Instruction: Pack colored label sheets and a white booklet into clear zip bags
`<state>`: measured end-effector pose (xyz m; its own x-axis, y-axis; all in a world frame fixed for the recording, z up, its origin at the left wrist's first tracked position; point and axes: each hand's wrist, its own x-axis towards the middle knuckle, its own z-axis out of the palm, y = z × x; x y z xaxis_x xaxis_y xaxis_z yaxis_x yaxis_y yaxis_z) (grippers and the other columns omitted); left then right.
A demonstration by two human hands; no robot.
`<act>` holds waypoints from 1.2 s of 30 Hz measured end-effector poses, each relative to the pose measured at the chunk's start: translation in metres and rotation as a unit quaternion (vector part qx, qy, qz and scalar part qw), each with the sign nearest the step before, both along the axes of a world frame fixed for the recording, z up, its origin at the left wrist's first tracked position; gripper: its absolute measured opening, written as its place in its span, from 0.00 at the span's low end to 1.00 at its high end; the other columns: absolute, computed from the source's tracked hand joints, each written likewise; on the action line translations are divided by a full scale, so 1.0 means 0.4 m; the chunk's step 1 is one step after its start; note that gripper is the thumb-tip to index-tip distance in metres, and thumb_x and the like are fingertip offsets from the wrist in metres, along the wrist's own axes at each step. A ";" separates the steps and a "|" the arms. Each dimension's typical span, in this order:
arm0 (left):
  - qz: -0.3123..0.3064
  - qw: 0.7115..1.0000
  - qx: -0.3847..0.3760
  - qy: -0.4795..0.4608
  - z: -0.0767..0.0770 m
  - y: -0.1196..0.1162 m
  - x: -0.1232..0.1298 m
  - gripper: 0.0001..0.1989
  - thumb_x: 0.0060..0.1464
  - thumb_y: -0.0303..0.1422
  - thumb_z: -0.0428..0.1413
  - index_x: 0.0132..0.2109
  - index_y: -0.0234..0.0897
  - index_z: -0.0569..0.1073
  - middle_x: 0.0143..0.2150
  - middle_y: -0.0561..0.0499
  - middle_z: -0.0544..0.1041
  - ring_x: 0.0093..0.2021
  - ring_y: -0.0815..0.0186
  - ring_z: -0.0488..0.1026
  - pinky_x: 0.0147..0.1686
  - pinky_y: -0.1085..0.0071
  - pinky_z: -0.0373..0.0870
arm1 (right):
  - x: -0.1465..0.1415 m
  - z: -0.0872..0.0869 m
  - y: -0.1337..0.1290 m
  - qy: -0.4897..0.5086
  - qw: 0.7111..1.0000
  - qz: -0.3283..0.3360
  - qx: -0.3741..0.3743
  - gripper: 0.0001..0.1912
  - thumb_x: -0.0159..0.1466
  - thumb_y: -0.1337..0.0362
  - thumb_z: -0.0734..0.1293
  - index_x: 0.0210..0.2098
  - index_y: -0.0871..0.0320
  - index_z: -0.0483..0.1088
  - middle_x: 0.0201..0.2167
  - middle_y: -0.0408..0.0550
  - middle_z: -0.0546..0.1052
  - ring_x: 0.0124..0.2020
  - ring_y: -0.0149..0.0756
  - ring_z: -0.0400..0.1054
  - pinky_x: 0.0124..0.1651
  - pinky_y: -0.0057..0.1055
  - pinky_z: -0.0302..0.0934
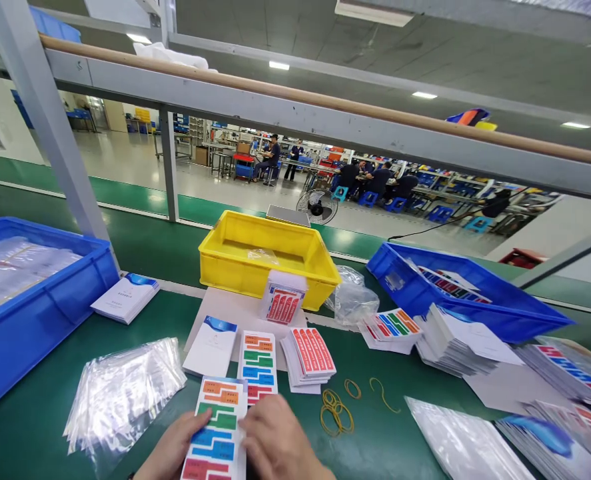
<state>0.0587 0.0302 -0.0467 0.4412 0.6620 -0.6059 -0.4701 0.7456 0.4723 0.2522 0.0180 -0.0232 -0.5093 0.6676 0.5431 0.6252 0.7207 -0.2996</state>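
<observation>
My left hand (172, 443) grips the left edge of a label sheet (215, 437) with orange, green, blue and red stickers, thumb on top. At the sheet's right edge is my right hand (275, 437), its fingers bent; what they pinch, if anything, is hidden. Just beyond lies a stack of similar label sheets (258, 363). To its left is a stack of white booklets (212, 347) with blue tops, and to its right a stack of red label cards (312, 357). Clear plastic bags (125, 393) lie fanned out left of my hands.
A yellow bin (260, 280) stands behind the stacks, with red labels (284, 303) leaning on it. Blue bins stand left (35, 333) and right (465, 310). Rubber bands (336, 413) lie right of my hands, near more booklets (455, 347) and bags (465, 443).
</observation>
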 end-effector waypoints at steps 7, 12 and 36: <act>-0.049 0.997 -0.003 0.058 0.018 0.000 0.019 0.20 0.35 0.41 0.68 0.29 0.32 0.71 0.23 0.47 0.81 0.25 0.60 0.79 0.27 0.70 0.73 | 0.195 -0.006 0.122 -0.195 0.882 -0.428 -0.009 0.14 0.60 0.56 0.63 0.28 0.62 0.68 0.28 0.55 0.72 0.31 0.45 0.65 0.32 0.36 0.55; -0.116 0.991 0.061 -0.001 0.037 0.001 0.071 0.22 0.34 0.44 0.67 0.30 0.29 0.74 0.25 0.43 0.81 0.26 0.60 0.79 0.27 0.72 0.72 | 0.201 0.008 0.147 -0.241 0.861 -0.441 -0.081 0.09 0.59 0.64 0.65 0.26 0.64 0.70 0.27 0.57 0.74 0.28 0.42 0.69 0.29 0.32 0.53; -0.027 0.990 0.138 -0.034 -0.014 0.026 0.103 0.21 0.42 0.42 0.63 0.34 0.25 0.77 0.30 0.39 0.81 0.35 0.54 0.77 0.35 0.67 0.72 | -0.079 -0.061 -0.025 0.007 0.983 -0.014 0.183 0.16 0.66 0.65 0.55 0.25 0.60 0.67 0.15 0.43 0.64 0.19 0.32 0.56 0.23 0.30 0.49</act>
